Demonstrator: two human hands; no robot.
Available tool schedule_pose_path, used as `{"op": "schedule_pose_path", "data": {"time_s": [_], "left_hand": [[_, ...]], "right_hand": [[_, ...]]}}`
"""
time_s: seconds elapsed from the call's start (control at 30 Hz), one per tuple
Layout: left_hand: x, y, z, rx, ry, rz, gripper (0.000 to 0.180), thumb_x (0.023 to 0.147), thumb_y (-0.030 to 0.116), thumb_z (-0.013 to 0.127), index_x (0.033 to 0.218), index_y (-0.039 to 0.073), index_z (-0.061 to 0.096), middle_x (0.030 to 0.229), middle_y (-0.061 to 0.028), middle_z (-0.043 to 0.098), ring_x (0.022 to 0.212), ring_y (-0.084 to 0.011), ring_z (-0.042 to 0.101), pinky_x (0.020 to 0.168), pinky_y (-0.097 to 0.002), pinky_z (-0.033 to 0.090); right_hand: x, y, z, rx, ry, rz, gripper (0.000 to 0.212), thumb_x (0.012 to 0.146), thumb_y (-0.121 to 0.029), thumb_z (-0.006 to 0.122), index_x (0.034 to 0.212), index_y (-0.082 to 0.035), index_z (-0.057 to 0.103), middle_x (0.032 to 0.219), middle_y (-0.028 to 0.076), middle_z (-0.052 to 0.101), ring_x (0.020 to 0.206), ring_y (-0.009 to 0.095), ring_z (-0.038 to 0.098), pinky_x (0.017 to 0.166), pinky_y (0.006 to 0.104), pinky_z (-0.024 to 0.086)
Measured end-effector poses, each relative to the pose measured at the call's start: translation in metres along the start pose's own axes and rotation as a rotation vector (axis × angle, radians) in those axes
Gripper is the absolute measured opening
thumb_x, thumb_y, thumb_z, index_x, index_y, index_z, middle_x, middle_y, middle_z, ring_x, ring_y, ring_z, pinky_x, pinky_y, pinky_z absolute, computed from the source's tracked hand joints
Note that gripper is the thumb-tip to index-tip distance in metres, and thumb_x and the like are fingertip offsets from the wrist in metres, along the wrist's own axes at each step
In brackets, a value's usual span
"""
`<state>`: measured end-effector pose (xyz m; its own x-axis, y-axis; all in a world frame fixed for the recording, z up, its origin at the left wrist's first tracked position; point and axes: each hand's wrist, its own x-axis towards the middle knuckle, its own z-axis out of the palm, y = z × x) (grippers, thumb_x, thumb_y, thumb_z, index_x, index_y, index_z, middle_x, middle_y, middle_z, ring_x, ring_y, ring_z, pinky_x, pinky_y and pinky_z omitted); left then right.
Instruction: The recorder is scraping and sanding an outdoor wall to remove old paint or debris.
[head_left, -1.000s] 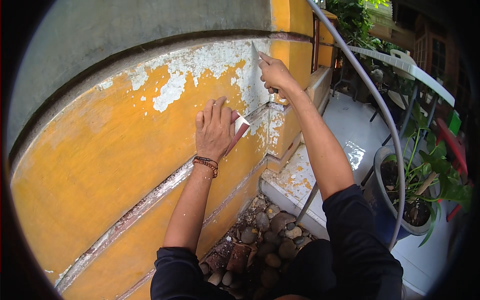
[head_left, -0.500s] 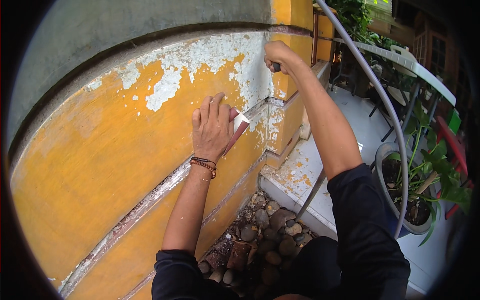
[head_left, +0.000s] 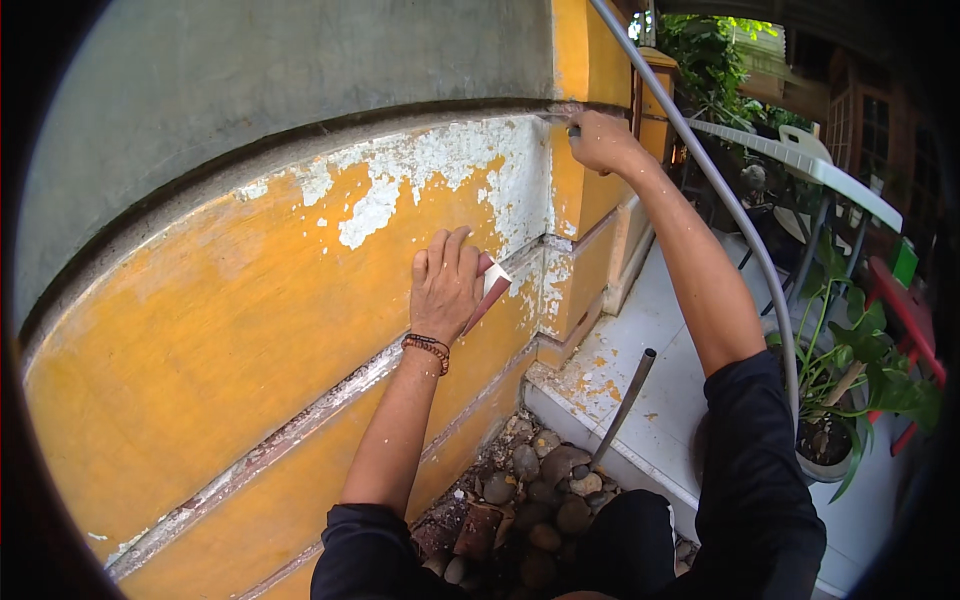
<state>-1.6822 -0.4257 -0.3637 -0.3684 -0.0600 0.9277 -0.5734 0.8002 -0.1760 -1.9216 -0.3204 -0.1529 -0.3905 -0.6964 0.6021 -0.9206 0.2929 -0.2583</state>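
Observation:
My left hand (head_left: 445, 287) lies against the yellow wall (head_left: 250, 310), holding a folded piece of sandpaper (head_left: 487, 300), dark red with a pale back, between thumb and palm. Its fingers point up the wall. Higher and to the right, my right hand (head_left: 607, 143) is closed around what looks like a dark-handled scraper (head_left: 574, 131) at the wall's corner, just under the ledge. Most of that tool is hidden by the fist. Between the hands and to their left, a patch of flaked paint (head_left: 440, 158) shows the whitish layer underneath.
A grey curved pipe (head_left: 720, 180) rises close to my right arm. Stones (head_left: 545, 490) lie at the wall's foot, with an upright metal tube (head_left: 625, 405) beside the tiled step (head_left: 660, 370), which carries paint flakes. A potted plant (head_left: 825, 440) and a white table (head_left: 800, 160) stand right.
My right hand has shifted rightward along the ledge at the corner, off the whitish patch. The left hand stays on the wall with the sandpaper. The whole view has tilted up slightly.

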Motion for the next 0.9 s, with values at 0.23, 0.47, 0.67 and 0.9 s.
{"op": "schedule_pose_path", "data": {"time_s": [0.23, 0.47, 0.67, 0.9], "left_hand": [[0.002, 0.000, -0.001, 0.004, 0.045, 0.007, 0.018, 0.093, 0.023, 0.067, 0.106, 0.012, 0.063, 0.136, -0.0041, 0.062, 0.133, -0.0234, 0.051, 0.106, -0.0405, 0.033], [0.003, -0.001, 0.002, -0.024, 0.065, 0.029, 0.019, 0.090, 0.022, 0.068, 0.106, 0.012, 0.062, 0.136, -0.0046, 0.061, 0.133, -0.0240, 0.052, 0.107, -0.0399, 0.033], [-0.001, -0.003, 0.005, -0.009, 0.052, 0.017, 0.021, 0.088, 0.022, 0.068, 0.106, 0.012, 0.062, 0.137, -0.0044, 0.061, 0.132, -0.0235, 0.052, 0.107, -0.0397, 0.032], [0.003, 0.001, 0.008, 0.032, 0.060, 0.008, 0.019, 0.091, 0.024, 0.066, 0.106, 0.012, 0.062, 0.138, -0.0039, 0.061, 0.132, -0.0224, 0.052, 0.108, -0.0393, 0.031]], "right_hand": [[-0.015, -0.021, -0.006, -0.346, 0.169, -0.305, 0.027, 0.092, -0.017, 0.061, 0.113, -0.011, 0.077, 0.105, 0.021, 0.076, 0.102, 0.039, 0.072, 0.091, 0.0503, 0.057], [0.018, 0.007, 0.003, -0.343, 0.105, -0.121, 0.028, 0.088, -0.009, 0.057, 0.106, 0.003, 0.076, 0.106, 0.027, 0.074, 0.106, 0.043, 0.071, 0.092, 0.0507, 0.057], [-0.013, -0.052, -0.031, -0.471, 0.202, -0.142, 0.029, 0.083, -0.006, 0.060, 0.105, 0.001, 0.077, 0.101, 0.025, 0.076, 0.099, 0.040, 0.074, 0.086, 0.0490, 0.059], [-0.021, -0.020, -0.042, -0.709, 0.207, -0.215, 0.027, 0.090, -0.008, 0.059, 0.115, -0.005, 0.070, 0.094, 0.018, 0.076, 0.090, 0.038, 0.074, 0.076, 0.0471, 0.059]]}}
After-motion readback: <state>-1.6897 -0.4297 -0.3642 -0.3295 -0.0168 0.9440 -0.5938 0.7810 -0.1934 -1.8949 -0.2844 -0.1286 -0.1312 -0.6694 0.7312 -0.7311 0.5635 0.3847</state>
